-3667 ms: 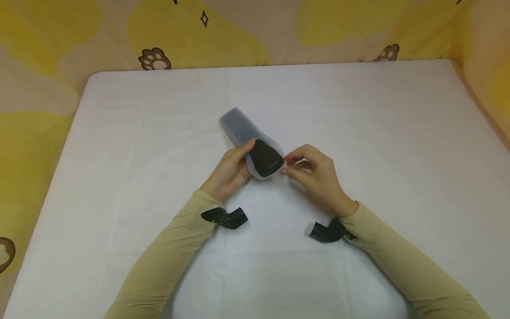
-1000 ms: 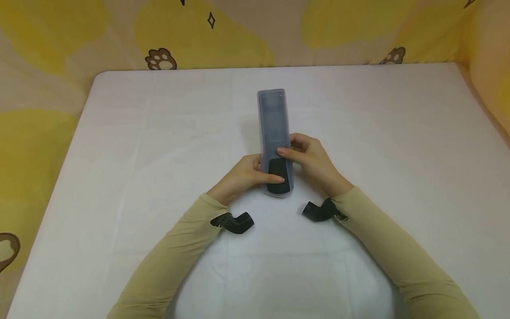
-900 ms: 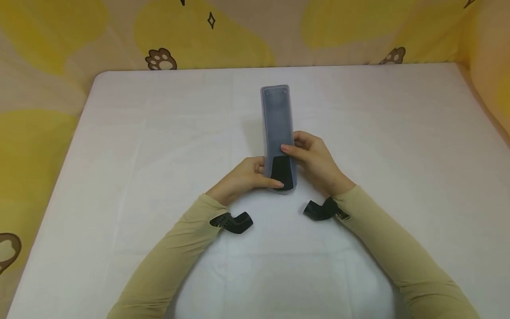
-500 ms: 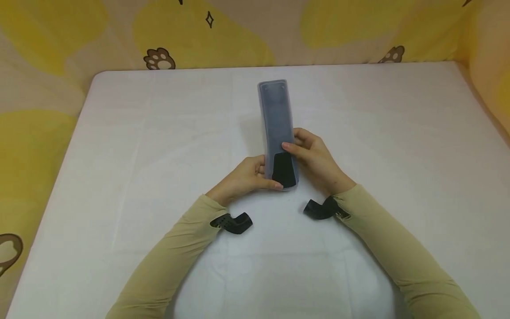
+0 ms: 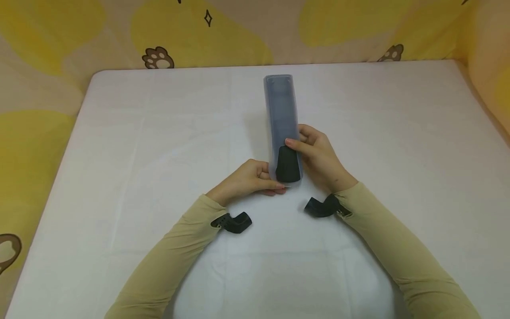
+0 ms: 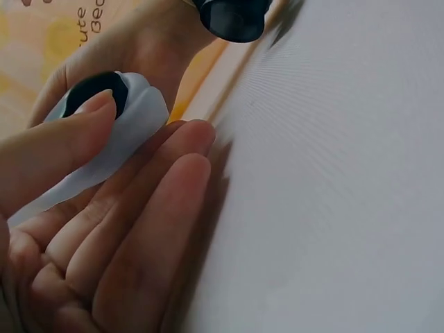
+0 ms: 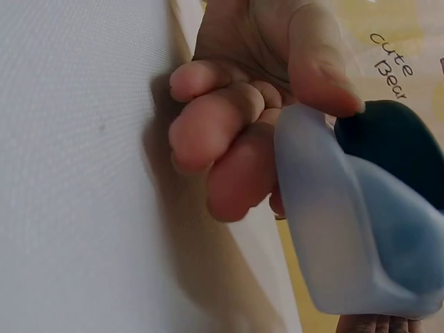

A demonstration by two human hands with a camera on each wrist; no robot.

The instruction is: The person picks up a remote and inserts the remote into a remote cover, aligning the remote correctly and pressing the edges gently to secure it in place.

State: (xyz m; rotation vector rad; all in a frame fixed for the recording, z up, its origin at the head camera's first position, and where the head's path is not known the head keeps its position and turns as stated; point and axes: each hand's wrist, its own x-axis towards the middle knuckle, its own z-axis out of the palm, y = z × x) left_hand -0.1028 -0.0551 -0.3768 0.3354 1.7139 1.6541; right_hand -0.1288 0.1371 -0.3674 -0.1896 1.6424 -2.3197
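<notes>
A long remote control point(image 5: 287, 167), its bare end black, sits inside a translucent silicone cover point(image 5: 282, 104) that makes the rest look blue-grey. It is held up over the table, long side pointing away. My right hand point(image 5: 323, 155) grips its right side, thumb on top just above the black part, fingers behind. At the near end my left hand point(image 5: 248, 179) pinches the lower edge, thumb above and fingers beneath. The left wrist view has my left thumb point(image 6: 83, 135) on the black end. In the right wrist view, the cover's rounded end point(image 7: 326, 215) stands beside the left fingertips point(image 7: 236, 180).
A white cloth covers the table point(image 5: 159, 155). Yellow patterned fabric point(image 5: 239, 35) hangs behind it and at both sides. Black camera mounts sit on the left wrist point(image 5: 235, 223) and right wrist point(image 5: 322, 207).
The covered remote has turned from slanting to nearly straight and moved away from me. My right hand has gone from its near tip to its side; my left thumb has slid to the near edge.
</notes>
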